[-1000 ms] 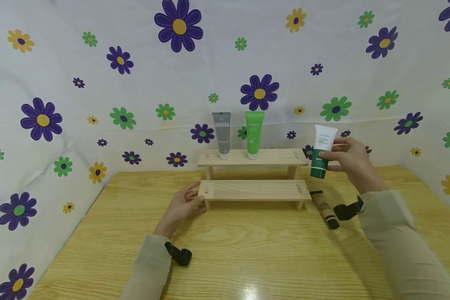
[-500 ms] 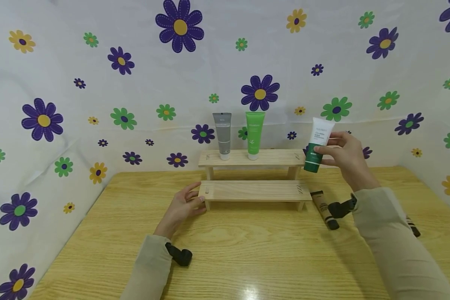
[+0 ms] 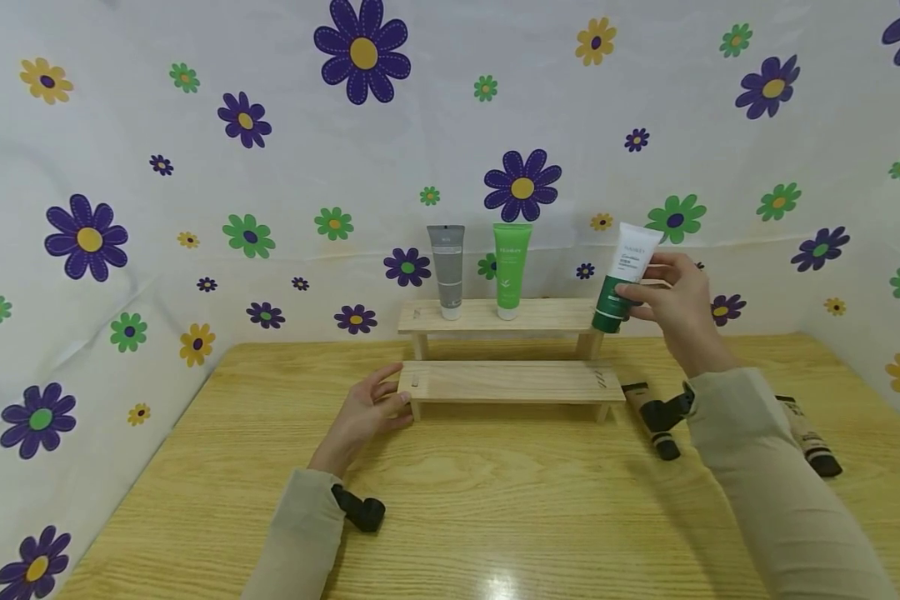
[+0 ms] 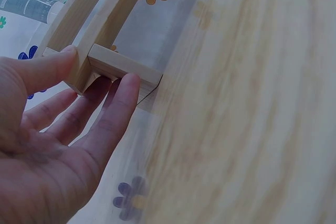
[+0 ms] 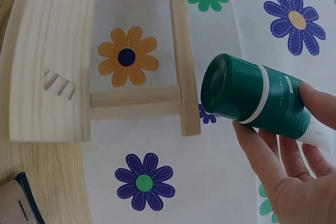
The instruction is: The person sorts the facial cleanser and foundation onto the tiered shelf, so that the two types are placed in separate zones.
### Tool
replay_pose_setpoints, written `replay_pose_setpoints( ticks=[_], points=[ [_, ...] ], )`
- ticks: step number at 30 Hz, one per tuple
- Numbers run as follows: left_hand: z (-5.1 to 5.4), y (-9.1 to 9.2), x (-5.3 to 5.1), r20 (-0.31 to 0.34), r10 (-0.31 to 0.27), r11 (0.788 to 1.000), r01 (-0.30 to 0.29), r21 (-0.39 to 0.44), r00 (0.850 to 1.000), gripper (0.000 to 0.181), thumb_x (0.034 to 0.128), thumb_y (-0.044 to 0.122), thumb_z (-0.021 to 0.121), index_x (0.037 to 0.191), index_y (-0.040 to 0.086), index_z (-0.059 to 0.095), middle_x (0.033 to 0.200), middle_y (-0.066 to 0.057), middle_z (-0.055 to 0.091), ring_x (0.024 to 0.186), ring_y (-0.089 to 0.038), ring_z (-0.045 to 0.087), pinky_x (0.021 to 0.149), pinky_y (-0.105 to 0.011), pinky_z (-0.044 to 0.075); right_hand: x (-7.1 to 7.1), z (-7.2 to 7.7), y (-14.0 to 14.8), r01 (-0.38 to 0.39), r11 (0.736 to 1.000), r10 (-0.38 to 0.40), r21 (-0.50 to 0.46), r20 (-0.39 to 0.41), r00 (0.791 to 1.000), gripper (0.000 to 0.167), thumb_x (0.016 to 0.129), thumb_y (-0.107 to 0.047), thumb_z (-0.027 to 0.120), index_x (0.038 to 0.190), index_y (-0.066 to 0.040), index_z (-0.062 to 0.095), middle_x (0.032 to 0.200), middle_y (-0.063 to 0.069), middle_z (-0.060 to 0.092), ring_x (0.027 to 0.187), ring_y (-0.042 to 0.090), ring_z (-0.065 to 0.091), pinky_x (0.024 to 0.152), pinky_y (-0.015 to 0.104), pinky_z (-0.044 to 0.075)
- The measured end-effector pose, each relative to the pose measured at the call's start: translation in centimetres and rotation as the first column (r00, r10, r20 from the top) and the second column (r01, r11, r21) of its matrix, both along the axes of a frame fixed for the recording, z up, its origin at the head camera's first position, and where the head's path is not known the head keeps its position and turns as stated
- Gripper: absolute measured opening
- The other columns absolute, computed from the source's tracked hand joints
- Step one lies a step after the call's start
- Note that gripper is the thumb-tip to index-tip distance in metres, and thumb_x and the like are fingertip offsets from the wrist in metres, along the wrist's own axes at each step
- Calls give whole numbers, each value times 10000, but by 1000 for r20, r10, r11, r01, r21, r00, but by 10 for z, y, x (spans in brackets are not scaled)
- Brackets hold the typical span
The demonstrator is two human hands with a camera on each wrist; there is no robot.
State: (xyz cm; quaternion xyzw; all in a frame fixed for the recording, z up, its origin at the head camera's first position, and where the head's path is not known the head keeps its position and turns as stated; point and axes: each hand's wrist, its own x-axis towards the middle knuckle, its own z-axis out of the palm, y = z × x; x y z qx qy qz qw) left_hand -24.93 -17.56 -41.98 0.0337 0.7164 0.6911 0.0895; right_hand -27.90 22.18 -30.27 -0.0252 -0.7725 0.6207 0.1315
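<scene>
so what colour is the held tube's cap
The cap is dark green, clearest in right wrist view.

Wht/grn tube (image 3: 625, 271), tilted, in R hand (image 3: 681, 307), nr wood rack (image 3: 510, 380)

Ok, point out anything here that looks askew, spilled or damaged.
Nothing looks spilled or damaged. Mildly odd: two brown tubes lie on the table at right, while the gray tube and green tube stand upright on the wooden rack. The white-and-green tube tilts, but the right fingers hold it.
</scene>
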Motion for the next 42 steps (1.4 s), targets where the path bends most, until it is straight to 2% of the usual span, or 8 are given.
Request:
replay_pose_setpoints(
  ticks=[4,7,10,15,22,31,38,42],
  points=[
    [-1,0,0,3,-5,1000,5,0,1000,595,1031,-53,529,1579,18,309,1461,-318,460,1235,-449,565,909,-441,582,-2,-1,-4,4,998,-5,-65,-12,1000,572,949,-34,709,1428,-65,398,1166,-9,504,1073,151,533,797,200,579],
    [-1,1,0,5,-5,1000,5,-2,1000,593,1032,-51,529,1579,18,308,1463,-318,458,1238,-452,563,907,-441,582,-3,-1,-9,14,997,-15,-73,-16,1000,581,944,-33,717,1428,-84,399,1188,-16,503,1068,128,524,864,237,574],
    [-1,1,0,4,-4,1000,4,-4,1000,592,1033,-50,529,1578,18,310,1460,-317,462,1236,-450,565,906,-440,583,-4,-2,-14,24,999,-26,-37,-33,999,587,951,-47,714,1442,-73,393,1226,-12,504,1081,126,521,913,265,563],
    [0,2,1,4,-5,1000,5,-5,1000,591,1032,-48,533,1577,17,312,1461,-316,462,1232,-445,570,908,-440,582,-6,-4,-25,41,999,-41,-5,-72,997,594,941,-21,717,1441,-24,395,1265,42,511,1097,164,531,916,276,561],
    [-1,1,3,13,8,1000,-8,-6,1000,585,1032,-46,533,1574,21,323,1461,-320,460,1216,-436,581,905,-433,584,-10,-6,-38,50,999,-49,9,-98,994,594,912,50,715,1415,33,398,1283,127,501,1123,228,537,994,410,541],
    [0,1,1,13,19,1000,-19,-12,1000,587,1032,-43,535,1576,33,328,1464,-319,457,1255,-454,549,915,-441,577,-15,-6,-53,79,995,-68,65,-160,985,569,874,88,739,1359,63,443,1285,197,540,1117,286,556,977,371,528],
    [-1,1,1,4,8,1000,-7,-9,1000,590,1032,-51,528,1578,24,317,1467,-328,445,1262,-468,538,925,-457,570,-16,-5,-61,97,990,-82,104,-146,986,547,884,73,737,1349,58,448,1289,222,547,1153,350,550,1001,426,505],
    [-1,1,1,1,10,1000,-9,-10,1000,590,1032,-55,526,1578,22,316,1464,-328,449,1261,-468,539,920,-452,573,-18,-5,-63,99,989,-82,108,-154,985,532,883,77,734,1335,63,453,1274,222,549,1150,349,547,993,410,503]
  ],
)
